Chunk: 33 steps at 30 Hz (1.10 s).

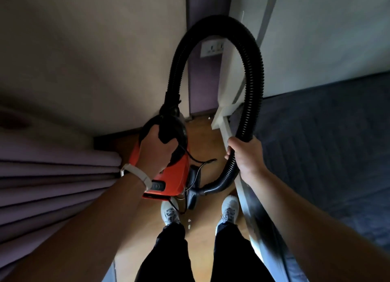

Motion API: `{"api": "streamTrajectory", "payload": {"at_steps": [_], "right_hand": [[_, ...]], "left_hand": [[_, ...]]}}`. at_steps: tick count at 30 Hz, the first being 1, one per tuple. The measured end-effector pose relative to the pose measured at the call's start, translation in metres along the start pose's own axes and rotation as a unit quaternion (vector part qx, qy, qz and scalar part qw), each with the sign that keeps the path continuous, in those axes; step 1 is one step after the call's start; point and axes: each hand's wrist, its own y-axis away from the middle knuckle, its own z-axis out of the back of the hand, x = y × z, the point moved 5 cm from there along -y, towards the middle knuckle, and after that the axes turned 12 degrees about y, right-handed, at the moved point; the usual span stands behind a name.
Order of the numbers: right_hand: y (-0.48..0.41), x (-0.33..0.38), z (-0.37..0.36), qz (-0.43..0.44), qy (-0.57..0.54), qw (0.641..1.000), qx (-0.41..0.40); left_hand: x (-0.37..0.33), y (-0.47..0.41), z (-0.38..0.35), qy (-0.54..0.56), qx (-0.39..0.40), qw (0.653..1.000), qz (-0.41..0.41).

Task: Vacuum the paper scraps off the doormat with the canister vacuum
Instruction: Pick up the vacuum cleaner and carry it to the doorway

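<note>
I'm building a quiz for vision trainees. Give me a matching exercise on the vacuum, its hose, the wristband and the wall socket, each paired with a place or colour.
Things:
1 canister vacuum
2 hose
3 wristband
4 wall socket

Descriptions:
A white, round the left wrist
B black, arched, gripped by the right hand
C on the purple wall, seen through the loop
D orange, held by the left hand

Pairs: 1-D, 2-B, 3-A, 4-C
</note>
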Motion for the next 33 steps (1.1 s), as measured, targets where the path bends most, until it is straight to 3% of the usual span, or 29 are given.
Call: {"api": "streamTrajectory", "payload": {"at_steps": [8, 13, 18, 24, 33], "right_hand": [[0.09, 0.084, 0.084, 0.081, -0.096, 0.992, -0.023], [0.128, 0.103, 0.116, 0.124, -0.083, 0.988, -0.025], [0.153, 0.122, 0.141, 0.151, -0.064, 0.981, -0.107], [0.2, 0.123, 0.167, 0.162, -0.042, 0.94, -0.298], [0.3, 0.058, 0.201, 0.107, -0.096, 0.876, -0.461]], "left_hand": [[-0.125, 0.077, 0.016, -0.024, 0.002, 0.995, -0.1], [-0.177, 0.11, 0.008, 0.011, -0.013, 0.988, -0.155], [-0.209, 0.118, 0.005, 0.014, 0.021, 0.981, -0.194], [-0.233, 0.116, -0.004, -0.008, 0.142, 0.962, -0.232], [-0.253, 0.169, -0.046, -0.012, 0.354, 0.892, -0.282]]}}
